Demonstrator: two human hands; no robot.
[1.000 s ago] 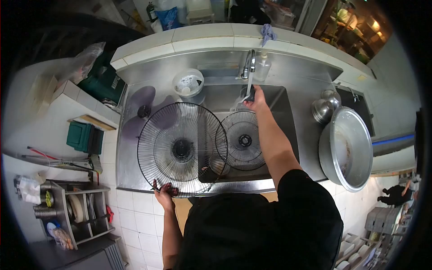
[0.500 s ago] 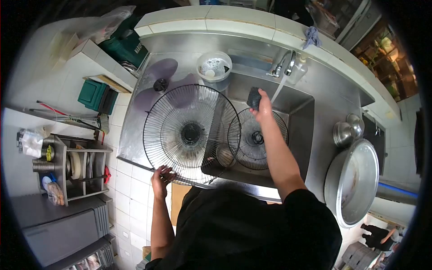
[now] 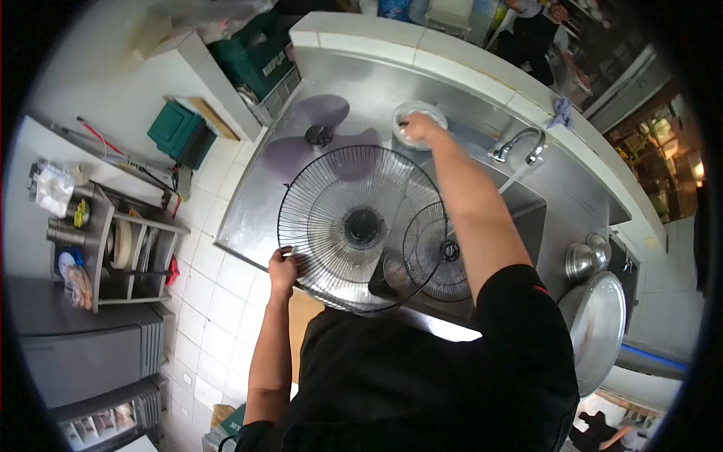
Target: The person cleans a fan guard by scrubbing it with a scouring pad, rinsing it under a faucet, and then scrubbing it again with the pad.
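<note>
A large round wire fan grille (image 3: 331, 196) leans over the steel counter and the sink's left edge. My left hand (image 3: 284, 273) grips its lower left rim. At the white soapy tub (image 3: 434, 113) behind the sink, my right hand (image 3: 422, 129) reaches in with its fingers bent down; what it holds is mostly hidden. A smaller wire grille (image 3: 429, 260) lies in the sink (image 3: 527, 218), partly behind my right arm. Water runs from the tap (image 3: 520, 143). Purple translucent fan blades (image 3: 322, 111) rest on the counter at the back left.
Metal bowls (image 3: 580, 262) and a large metal basin (image 3: 600, 331) stand to the right of the sink. A blue cloth (image 3: 561, 113) hangs on the tiled ledge (image 3: 452, 56). Another person (image 3: 531, 38) is beyond the ledge. A shelf unit (image 3: 135, 256) stands at the left.
My right hand has moved from above the small grille, where it held a dark scrubbing pad, back to the soapy tub. My left hand stays on the large grille. The view has shifted.
</note>
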